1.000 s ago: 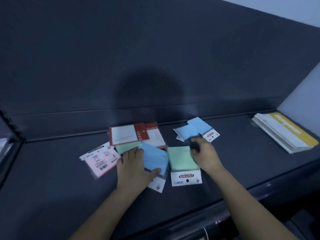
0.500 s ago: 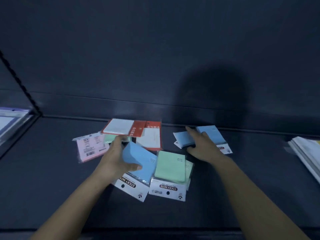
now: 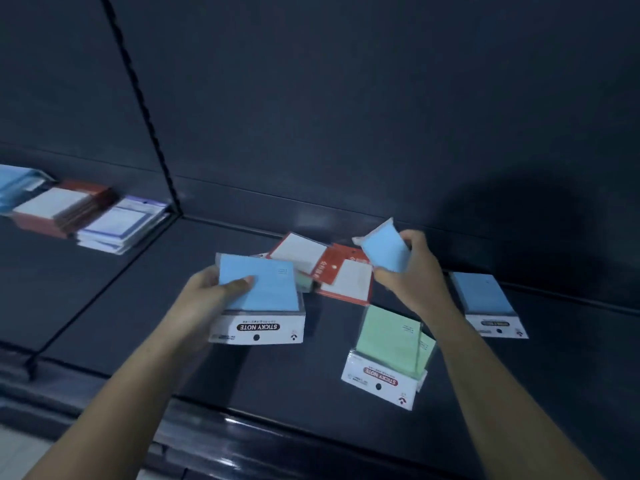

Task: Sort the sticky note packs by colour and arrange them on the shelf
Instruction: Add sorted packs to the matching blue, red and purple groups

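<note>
Centre-left of the frame: the left hand (image 3: 207, 296) is gripping a blue sticky note pack (image 3: 263, 289), thumb lying across its face, fingers curling behind its left edge. Its white "STICKY NOTE" header card is pointing toward the lower edge of the frame, and a shadow is falling on the dark shelf (image 3: 114, 306) beneath it. Right of centre, the right hand (image 3: 415, 275) is pinching a second blue pack (image 3: 384, 254) between thumb and fingers, holding it tilted in front of the back wall (image 3: 346, 116), above the red-and-white packs (image 3: 346, 280). Those are lying overlapped on the shelf, between the two hands. A third blue pack (image 3: 485, 299) is lying flat at the right of the frame, just beside the right forearm, header card toward the viewer. Two green packs (image 3: 388, 341) are lying overlapped at lower centre-right, between the forearms, apart from the red-and-white ones. At upper left, beyond a black divider (image 3: 145, 109), several stacks (image 3: 117, 226) of packs are sitting in the neighbouring compartment; motion blur is making their details unreadable.
</note>
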Action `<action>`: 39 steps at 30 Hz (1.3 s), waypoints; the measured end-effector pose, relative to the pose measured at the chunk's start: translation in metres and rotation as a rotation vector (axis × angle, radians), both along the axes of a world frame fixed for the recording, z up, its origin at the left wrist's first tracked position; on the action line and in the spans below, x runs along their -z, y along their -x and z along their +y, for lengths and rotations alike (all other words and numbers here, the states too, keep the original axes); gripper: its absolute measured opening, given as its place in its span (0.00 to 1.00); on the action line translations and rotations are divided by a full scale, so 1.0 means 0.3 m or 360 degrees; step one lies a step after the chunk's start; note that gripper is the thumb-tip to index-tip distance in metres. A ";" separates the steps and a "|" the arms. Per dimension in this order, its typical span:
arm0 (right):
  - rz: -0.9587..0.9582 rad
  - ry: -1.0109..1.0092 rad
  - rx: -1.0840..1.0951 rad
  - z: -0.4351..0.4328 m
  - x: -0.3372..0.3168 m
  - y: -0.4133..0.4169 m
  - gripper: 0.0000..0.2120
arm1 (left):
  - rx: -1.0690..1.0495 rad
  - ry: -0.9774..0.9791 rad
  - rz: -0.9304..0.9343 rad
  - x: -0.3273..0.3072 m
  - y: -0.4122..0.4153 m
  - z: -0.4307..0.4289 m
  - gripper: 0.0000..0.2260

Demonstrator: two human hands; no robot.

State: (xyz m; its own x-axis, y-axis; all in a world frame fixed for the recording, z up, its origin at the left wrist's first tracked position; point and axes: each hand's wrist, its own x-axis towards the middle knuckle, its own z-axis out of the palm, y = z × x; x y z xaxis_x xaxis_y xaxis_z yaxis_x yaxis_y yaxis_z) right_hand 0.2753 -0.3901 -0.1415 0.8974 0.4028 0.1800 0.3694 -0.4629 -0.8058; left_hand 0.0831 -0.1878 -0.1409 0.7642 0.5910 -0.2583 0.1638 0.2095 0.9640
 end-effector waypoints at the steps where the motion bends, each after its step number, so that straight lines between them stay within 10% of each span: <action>1: 0.0080 -0.0098 -0.0035 0.032 -0.023 0.031 0.25 | -0.0050 0.0013 -0.0012 -0.004 0.022 0.019 0.05; 6: 0.0725 -0.0682 -0.0388 0.215 -0.092 0.242 0.22 | -0.0268 0.0086 -0.0085 -0.024 0.160 0.140 0.03; 16: 0.1192 -0.0675 -0.0667 0.679 -0.060 0.706 0.13 | -0.0671 0.0197 -0.0115 -0.032 0.545 0.487 0.05; 39: 0.1187 -0.0571 -0.0519 1.182 0.023 0.875 0.08 | -0.0790 0.0445 -0.0193 0.011 0.671 0.953 0.04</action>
State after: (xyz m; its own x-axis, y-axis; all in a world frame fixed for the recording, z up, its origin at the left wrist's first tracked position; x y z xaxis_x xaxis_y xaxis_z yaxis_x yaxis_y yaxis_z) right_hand 0.0129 -0.0357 -0.1483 0.6819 0.6907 -0.2407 -0.2401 -0.0995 -0.9656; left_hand -0.1183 0.0982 -0.1444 0.4471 0.8078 -0.3842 -0.1271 0.4825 0.8666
